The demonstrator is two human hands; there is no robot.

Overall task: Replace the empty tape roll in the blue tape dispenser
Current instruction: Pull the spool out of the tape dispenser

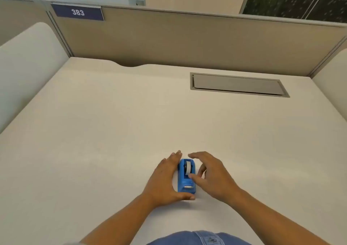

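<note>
While the left hand (165, 179) lies flat-ish against the left side of the small blue plastic tape dispenser (186, 177), fingers straight and together along its side and thumb curled round the near end, it braces the dispenser w/o lifting it. Right hand (210, 175) sits just beside the dispenser's right side, fingers spread and curved, not closed on anything; index fingertip arches over the far end, thumb tip touches or nearly touches the top edge near the middle, can't tell which.

Dispenser stands upright on the pale cream desk top (112, 132), lengthwise toward the person, near the desk's front edge, approx. centre of view. Its metal cutter strip (188, 187) is at the near end; a pale grey-white roll w/ dark hub (187, 166) sits in the cradle at the far end. Whether any tape is left on it can't be told.

Further out: grey rectangular cable hatch (238, 85) set flush in the desk, far right, well apart from the hands. Tan fabric partition (187, 43) behind the desk, w/ a dark blue number plate reading 383 (78, 12) at its upper left. Blue denim (199, 238) at bottom edge.
</note>
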